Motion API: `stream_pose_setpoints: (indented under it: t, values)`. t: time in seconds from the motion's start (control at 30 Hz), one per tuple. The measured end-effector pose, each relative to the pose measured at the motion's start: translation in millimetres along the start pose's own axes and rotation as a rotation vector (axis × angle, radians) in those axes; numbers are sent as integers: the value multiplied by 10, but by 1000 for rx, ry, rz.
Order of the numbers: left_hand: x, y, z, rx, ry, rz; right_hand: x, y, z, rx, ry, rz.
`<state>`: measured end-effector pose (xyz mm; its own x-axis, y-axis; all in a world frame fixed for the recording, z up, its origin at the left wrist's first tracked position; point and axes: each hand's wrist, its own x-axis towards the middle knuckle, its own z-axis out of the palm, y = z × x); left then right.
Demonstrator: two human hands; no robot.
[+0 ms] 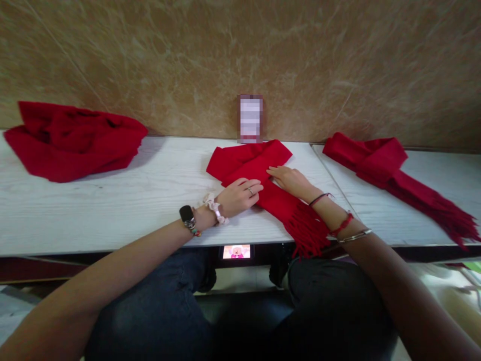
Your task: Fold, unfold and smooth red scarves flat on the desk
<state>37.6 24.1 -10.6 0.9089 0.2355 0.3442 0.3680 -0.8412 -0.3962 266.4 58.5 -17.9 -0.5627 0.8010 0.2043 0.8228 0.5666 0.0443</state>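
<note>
A red scarf (244, 158) with a fringe at one end lies folded in a crossed loop on the white table, its fringe hanging at the front edge. My left hand (240, 195) rests on the scarf near the crossing, fingers stretched and close together, a ring on one of them. On the right side of the crossing, my right hand (291, 180) lies with its fingers extended over the cloth. Neither hand grips anything that I can see.
A heaped red cloth (75, 143) lies at the left. Another red scarf (379, 158), similarly crossed and fringed, is at the right. A blurred-out upright item (251, 118) leans on the marbled wall. Below the white table's (112, 215) front edge, a screen (236, 251) glows.
</note>
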Motion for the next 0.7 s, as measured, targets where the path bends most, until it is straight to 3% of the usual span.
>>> stream_pose_setpoints:
  t: [0.3,0.47,0.6,0.7]
  values:
    - [-111,-23,-15,-237,-41,13,1,3,-48,-56,-60,53]
    - [-255,-85,-64,-315,43,13,-28,-44,-62,49,-28,66]
    - [-386,-220,-59,-361,66,-195,-117,-323,-193,165,108,44]
    - [-479,-316,32,-322,-5,-470,-229,-616,-266,206,67,-68]
